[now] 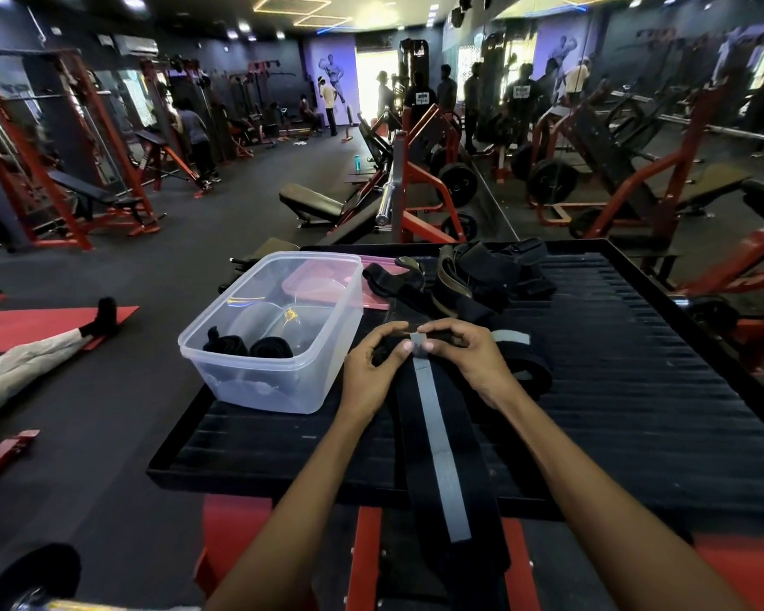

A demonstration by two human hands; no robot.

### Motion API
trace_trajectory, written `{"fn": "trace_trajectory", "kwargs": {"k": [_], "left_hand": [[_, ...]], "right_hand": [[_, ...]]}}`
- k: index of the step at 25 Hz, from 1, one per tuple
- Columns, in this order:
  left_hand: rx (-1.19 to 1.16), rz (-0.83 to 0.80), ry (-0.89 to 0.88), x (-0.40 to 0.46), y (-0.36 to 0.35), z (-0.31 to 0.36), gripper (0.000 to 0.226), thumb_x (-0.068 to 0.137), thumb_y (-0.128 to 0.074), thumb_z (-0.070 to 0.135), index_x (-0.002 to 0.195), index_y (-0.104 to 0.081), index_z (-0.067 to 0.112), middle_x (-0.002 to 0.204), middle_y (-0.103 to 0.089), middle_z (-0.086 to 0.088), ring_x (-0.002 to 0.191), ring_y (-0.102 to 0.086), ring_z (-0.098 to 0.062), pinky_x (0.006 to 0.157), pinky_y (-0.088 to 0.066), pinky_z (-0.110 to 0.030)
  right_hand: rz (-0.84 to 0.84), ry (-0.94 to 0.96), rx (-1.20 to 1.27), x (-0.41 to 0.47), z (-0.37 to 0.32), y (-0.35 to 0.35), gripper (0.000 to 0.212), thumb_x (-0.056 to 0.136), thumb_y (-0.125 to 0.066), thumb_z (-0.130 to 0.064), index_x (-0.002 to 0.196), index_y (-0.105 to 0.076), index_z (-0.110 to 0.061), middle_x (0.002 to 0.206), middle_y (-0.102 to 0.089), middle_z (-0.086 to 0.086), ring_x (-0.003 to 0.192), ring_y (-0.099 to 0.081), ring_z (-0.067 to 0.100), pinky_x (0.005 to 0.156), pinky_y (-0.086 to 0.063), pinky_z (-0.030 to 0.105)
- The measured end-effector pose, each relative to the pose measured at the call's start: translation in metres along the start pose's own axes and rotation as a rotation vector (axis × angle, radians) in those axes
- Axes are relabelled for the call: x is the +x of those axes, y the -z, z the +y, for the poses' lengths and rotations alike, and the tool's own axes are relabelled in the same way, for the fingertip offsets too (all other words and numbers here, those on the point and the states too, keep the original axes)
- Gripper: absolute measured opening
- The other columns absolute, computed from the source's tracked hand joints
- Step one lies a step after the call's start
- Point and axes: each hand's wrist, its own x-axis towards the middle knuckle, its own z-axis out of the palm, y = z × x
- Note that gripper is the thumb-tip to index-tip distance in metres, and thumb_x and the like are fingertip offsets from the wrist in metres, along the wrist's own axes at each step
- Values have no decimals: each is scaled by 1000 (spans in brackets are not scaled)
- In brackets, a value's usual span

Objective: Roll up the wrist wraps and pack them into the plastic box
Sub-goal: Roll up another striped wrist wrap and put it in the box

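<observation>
While two rolled wraps (248, 346) are sitting in plastic box (279, 328), left hand (371, 368) and right hand (473, 359) are pinching far end of wrist wrap (437, 438), starting roll; next: tight, even turns toward body along ribbed platform (636, 390).

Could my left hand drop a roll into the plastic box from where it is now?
Probably yes. The plastic box stands open just beside the left hand, its pink lid off behind it. Two rolled wraps leave room inside. But both hands grip the striped wrist wrap, not yet rolled.
</observation>
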Motion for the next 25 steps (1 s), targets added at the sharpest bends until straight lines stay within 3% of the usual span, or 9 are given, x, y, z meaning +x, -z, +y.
{"fn": "trace_trajectory", "kwargs": {"k": [4,8,11,14,16,19,22,25], "left_hand": [[13,10,3,3,1,-5,25,83,-65,3,95,-65,24,100,-68,8,98,-61,1,88,-44,-12],[40,24,5,5,2,-9,27,80,-63,-3,100,-65,15,104,-68,0,104,-61,-11,95,-46,-23],[26,15,20,4,1,-11,23,84,-64,6,105,-62,16,108,-66,2,107,-59,-11,97,-45,-22],[23,21,32,4,2,-12,19,84,-65,18,103,-63,19,106,-67,3,105,-60,-9,95,-45,-22],[36,19,15,4,3,-12,21,82,-65,13,100,-62,23,103,-66,7,102,-60,-2,93,-44,-18],[60,1,-11,4,3,-10,24,82,-62,6,101,-61,21,102,-64,13,99,-57,7,92,-42,-11],[25,3,28,3,2,-13,21,87,-61,14,107,-60,18,106,-64,9,104,-59,-3,94,-44,-17],[8,70,100,4,1,-14,18,87,-64,17,105,-63,16,106,-66,4,103,-61,-11,92,-47,-23]], "right_hand": [[9,35,-15,-1,0,-2,19,80,-69,-3,98,-68,-7,100,-69,-2,98,-64,8,90,-49,20],[-9,-5,-51,-1,0,-2,18,87,-63,-11,105,-65,-8,89,-63,-12,78,-58,-11,67,-44,7],[2,24,-81,-1,2,0,23,83,-65,-2,107,-64,-2,99,-64,-8,88,-60,-9,77,-46,8],[-9,40,-72,-3,0,-1,26,79,-65,7,103,-64,-1,101,-63,-6,93,-61,-4,79,-47,11],[-17,29,-54,-3,0,-2,24,80,-67,2,104,-64,-5,96,-65,-12,91,-62,0,78,-48,14],[-7,16,-72,-3,1,-2,22,85,-66,-10,107,-64,-6,76,-65,-24,76,-59,-8,70,-44,9],[17,33,-85,-4,0,-1,21,82,-68,-6,103,-66,-8,95,-68,-11,92,-63,-1,83,-47,14],[7,43,-79,-5,-2,-2,24,80,-67,2,100,-65,-12,101,-65,-8,96,-62,1,85,-48,15]]}}
